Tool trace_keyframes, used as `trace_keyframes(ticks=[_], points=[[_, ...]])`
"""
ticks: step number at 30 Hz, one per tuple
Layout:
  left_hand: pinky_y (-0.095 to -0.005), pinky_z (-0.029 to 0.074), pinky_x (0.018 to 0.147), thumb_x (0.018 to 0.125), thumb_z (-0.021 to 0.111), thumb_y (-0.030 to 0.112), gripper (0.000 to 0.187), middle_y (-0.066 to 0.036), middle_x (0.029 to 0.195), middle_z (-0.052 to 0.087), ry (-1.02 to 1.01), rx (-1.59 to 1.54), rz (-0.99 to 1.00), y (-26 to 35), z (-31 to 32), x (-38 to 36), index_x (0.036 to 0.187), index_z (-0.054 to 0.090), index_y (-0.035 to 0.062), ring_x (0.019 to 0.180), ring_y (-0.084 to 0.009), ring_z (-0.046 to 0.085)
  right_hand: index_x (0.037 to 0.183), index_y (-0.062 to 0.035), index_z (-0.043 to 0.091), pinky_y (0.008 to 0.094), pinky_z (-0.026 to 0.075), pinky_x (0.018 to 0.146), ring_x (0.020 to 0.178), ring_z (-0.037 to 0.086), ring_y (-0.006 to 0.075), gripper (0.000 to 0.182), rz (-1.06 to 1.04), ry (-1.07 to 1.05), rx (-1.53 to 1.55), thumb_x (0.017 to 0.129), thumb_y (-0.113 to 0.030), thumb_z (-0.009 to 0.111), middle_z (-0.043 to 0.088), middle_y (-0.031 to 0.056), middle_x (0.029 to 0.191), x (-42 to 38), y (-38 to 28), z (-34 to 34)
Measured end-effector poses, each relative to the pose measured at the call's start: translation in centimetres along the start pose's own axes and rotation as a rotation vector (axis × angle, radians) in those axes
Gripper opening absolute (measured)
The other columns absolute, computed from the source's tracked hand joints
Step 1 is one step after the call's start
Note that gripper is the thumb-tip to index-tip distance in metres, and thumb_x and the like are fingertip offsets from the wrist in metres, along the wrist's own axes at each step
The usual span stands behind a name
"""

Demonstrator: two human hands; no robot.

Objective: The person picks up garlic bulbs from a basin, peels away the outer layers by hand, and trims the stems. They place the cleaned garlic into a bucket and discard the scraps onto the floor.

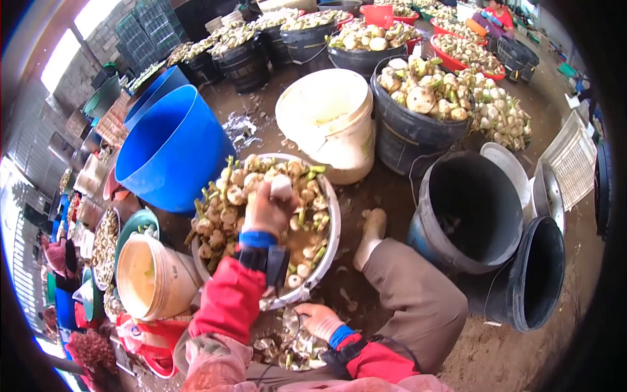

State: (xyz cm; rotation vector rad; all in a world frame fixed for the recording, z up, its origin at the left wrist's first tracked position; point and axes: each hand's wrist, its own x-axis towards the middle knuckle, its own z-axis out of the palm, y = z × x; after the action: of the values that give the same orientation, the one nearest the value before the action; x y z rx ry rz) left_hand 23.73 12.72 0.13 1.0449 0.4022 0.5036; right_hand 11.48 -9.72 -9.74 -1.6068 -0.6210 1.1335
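Observation:
My left hand (266,210) is closed around a smooth white bulb (281,187), above a wide, pale-rimmed basin (335,225). Pale round bulbs with green stalk stubs (222,212) fill much of that basin, and some brownish water shows at its right side. Lower down, near the basin's front rim, my right hand (320,320) has its fingers curled. A thin dark edge shows by those fingers, but what they hold is too small to make out. Loose skins and trimmings (287,346) lie below and beside this hand, between my legs.
A blue tub (176,150), a cream bucket (326,124) and a black bucket heaped with bulbs (418,130) stand beyond the basin. To the right are a grey-rimmed bucket (470,209) and a black bucket (539,274). Another person (499,16) sits far back.

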Motion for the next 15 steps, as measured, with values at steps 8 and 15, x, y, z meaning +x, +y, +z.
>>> trace_keyframes(ticks=[8,15], points=[[-0.0384,0.025,0.108,0.07,0.072,0.045,0.074,-0.018,0.125,0.05,0.004,1.813,0.677,3.2,8.3,16.5,0.127,0.046,0.0072,0.128,-0.034,0.035,0.11,-0.0103,0.064,0.026,0.046,0.079,0.086,0.062,0.0171,0.033,0.112,0.015,0.306,0.08,-0.004,0.052,0.067,0.0075,0.097,1.7,0.1,-1.0],[-0.0378,0.049,0.073,0.074,0.066,0.048,0.039,-0.011,0.077,0.065,-0.533,2.136,0.434,1.4,7.3,17.4,0.079,0.065,0.0094,0.08,-0.0282,0.063,0.114,-0.0105,0.062,0.0242,0.043,0.085,0.095,0.059,0.0148,0.038,0.278,0.0,0.253,0.079,-0.001,0.051,0.065,0.0085,0.104,2.0,-1.8,-3.4]])
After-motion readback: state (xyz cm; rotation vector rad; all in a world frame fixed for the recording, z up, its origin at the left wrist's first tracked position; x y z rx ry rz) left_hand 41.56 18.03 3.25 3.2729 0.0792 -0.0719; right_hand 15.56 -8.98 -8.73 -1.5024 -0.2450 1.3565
